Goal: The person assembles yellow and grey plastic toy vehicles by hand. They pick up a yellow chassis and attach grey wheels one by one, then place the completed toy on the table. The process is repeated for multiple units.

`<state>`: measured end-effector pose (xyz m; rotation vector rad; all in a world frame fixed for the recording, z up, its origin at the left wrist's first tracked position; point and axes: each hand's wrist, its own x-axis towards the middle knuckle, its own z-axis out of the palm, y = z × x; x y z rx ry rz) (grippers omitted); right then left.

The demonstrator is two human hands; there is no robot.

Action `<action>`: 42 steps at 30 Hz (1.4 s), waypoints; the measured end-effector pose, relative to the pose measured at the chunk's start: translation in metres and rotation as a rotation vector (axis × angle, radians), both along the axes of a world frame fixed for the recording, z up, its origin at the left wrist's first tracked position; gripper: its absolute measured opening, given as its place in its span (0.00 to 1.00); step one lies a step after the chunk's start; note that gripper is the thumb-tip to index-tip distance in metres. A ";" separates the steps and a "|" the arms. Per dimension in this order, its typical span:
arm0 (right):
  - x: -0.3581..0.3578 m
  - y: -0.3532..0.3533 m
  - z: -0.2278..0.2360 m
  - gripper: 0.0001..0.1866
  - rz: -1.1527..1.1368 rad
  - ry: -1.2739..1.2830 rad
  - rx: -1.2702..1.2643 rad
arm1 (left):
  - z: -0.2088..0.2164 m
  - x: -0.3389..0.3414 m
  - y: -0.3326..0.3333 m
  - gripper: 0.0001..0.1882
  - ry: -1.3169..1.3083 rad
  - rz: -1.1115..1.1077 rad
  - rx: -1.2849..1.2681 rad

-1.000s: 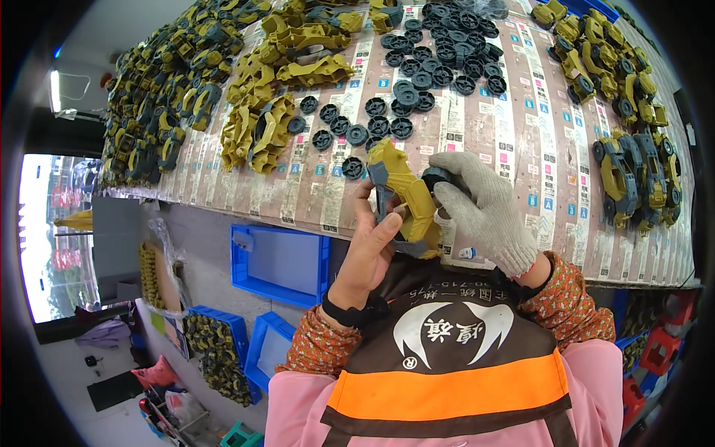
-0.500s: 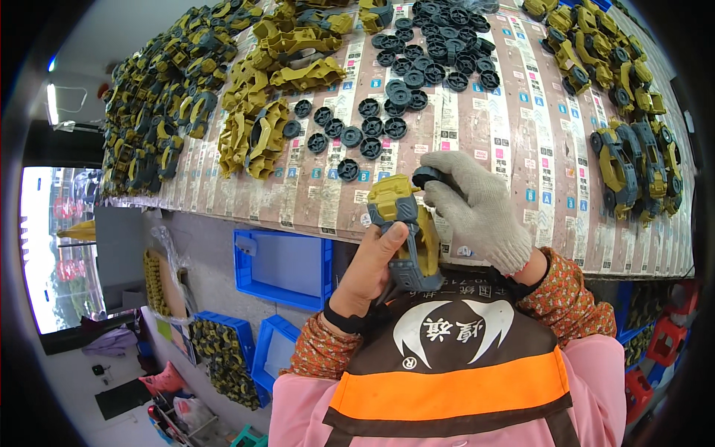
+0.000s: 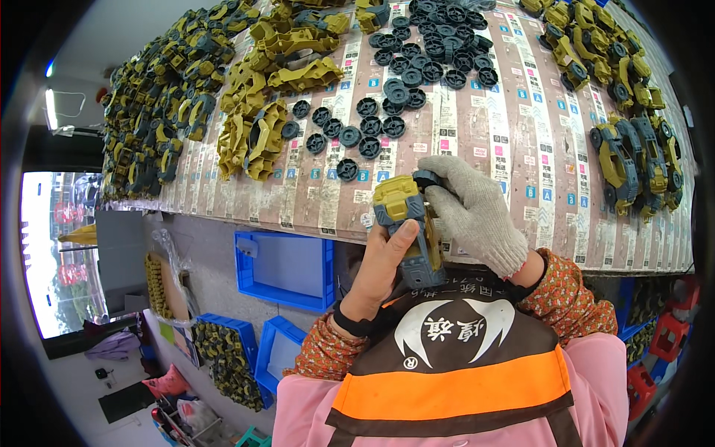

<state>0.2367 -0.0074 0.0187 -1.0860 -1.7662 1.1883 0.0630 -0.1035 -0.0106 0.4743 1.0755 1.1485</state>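
My bare left hand [image 3: 378,262] is wrapped round a yellow and grey-blue toy car [image 3: 398,200], holding it upright near the table's front edge. Between the thumb and fingers of my gloved right hand [image 3: 480,220] is a dark toy wheel [image 3: 426,179]. That wheel meets the upper right side of the car; whether it is seated there, I cannot tell. Loose dark wheels [image 3: 370,147] lie on the table just beyond my hands, with a larger heap of wheels [image 3: 450,45] farther back. Yellow car shells [image 3: 257,141] are piled to their left.
Car assemblies form a big pile [image 3: 171,82] at the far left. More cars [image 3: 629,167] stand along the table's right side. Below the front edge are a blue crate [image 3: 287,299], a crate filled with car parts [image 3: 223,357] and red stools [image 3: 640,387].
The car has tipped more upright and moved slightly right, bringing it against the wheel. My right hand has barely shifted and still grips the wheel.
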 end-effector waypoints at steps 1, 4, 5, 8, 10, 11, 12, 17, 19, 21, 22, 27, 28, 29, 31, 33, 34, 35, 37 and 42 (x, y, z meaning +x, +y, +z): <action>0.000 -0.001 -0.001 0.18 -0.006 -0.006 0.021 | 0.000 0.001 0.000 0.28 -0.008 0.001 -0.003; 0.001 -0.001 -0.006 0.18 -0.011 -0.014 0.043 | 0.001 0.002 0.000 0.28 -0.020 -0.003 -0.007; 0.001 0.000 -0.007 0.18 -0.009 -0.015 0.045 | 0.002 0.003 0.001 0.28 -0.018 -0.007 -0.004; 0.000 -0.001 -0.005 0.18 0.026 0.006 0.009 | 0.000 0.004 0.001 0.29 -0.015 0.007 -0.008; 0.000 -0.004 -0.004 0.18 0.033 0.006 0.052 | -0.002 0.003 0.001 0.29 0.009 0.016 0.000; 0.001 -0.006 -0.004 0.18 0.037 0.006 0.073 | -0.003 0.002 0.002 0.29 0.033 0.014 0.011; 0.001 -0.006 -0.004 0.19 0.041 -0.007 0.079 | -0.004 0.001 0.002 0.29 0.057 0.013 0.022; 0.003 -0.010 -0.002 0.21 0.067 -0.130 0.173 | -0.014 0.003 0.000 0.30 0.218 0.004 0.146; 0.004 -0.012 0.002 0.21 0.092 -0.229 0.215 | -0.013 0.003 0.000 0.31 0.369 -0.032 0.219; 0.005 -0.012 0.003 0.20 0.116 -0.285 0.231 | -0.008 0.003 0.000 0.32 0.522 -0.082 0.269; 0.005 -0.009 0.003 0.19 0.133 -0.291 0.230 | -0.008 0.003 0.000 0.33 0.523 -0.093 0.277; 0.006 0.008 0.013 0.20 0.275 -0.421 0.155 | -0.013 -0.004 -0.001 0.34 0.559 -0.171 0.296; 0.005 0.012 0.014 0.19 0.282 -0.393 0.143 | -0.011 -0.005 0.001 0.35 0.551 -0.177 0.286; 0.004 0.015 0.014 0.19 0.291 -0.364 0.130 | -0.008 -0.006 0.002 0.35 0.542 -0.183 0.275; 0.000 0.017 0.014 0.17 0.282 -0.369 0.158 | -0.008 -0.008 0.003 0.34 0.548 -0.174 0.270; -0.008 0.026 0.020 0.14 0.337 -0.394 0.073 | -0.016 -0.013 0.003 0.32 0.577 -0.144 0.280; -0.017 0.041 0.031 0.12 0.399 -0.417 -0.029 | -0.015 -0.015 0.004 0.31 0.438 -0.085 0.200; -0.023 0.057 0.037 0.11 0.454 -0.441 -0.131 | -0.013 -0.019 0.008 0.29 0.296 -0.032 0.124; -0.034 0.094 0.003 0.11 0.252 -0.469 0.244 | 0.002 -0.027 0.016 0.24 0.070 0.040 0.072; -0.061 0.131 -0.008 0.10 0.185 -0.757 0.680 | 0.004 -0.048 0.014 0.27 -0.176 0.203 0.067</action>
